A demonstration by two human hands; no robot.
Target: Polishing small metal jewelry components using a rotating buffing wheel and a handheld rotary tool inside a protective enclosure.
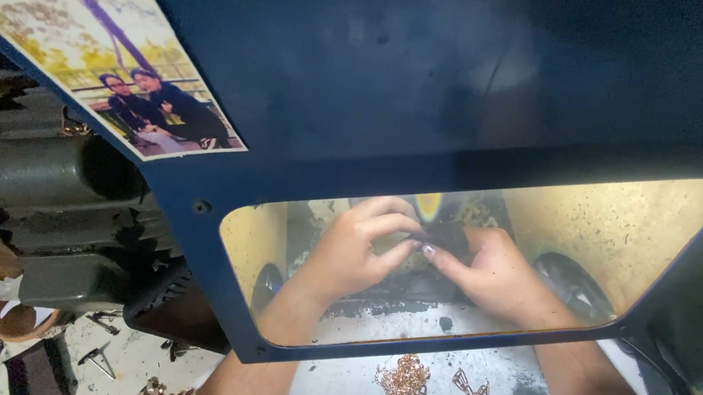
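So I'm looking down through the window (646,237) of a blue hood (373,86). Both hands are inside it. My left hand (353,250) and right hand (496,273) meet fingertip to fingertip, pinching some small piece (415,242) between them; can't tell what it is. A heap of coppery chain (404,382) lies on the bench below, near a second bit of chain (470,386). There's a photo (118,65) stuck on the hood.

Both hands are meeting behind the blue metal hood's clear window (654,237); the tangled coppery chain heap (403,382) is lying nearer than the left hand (349,249) and right hand (496,277), between the forearms.
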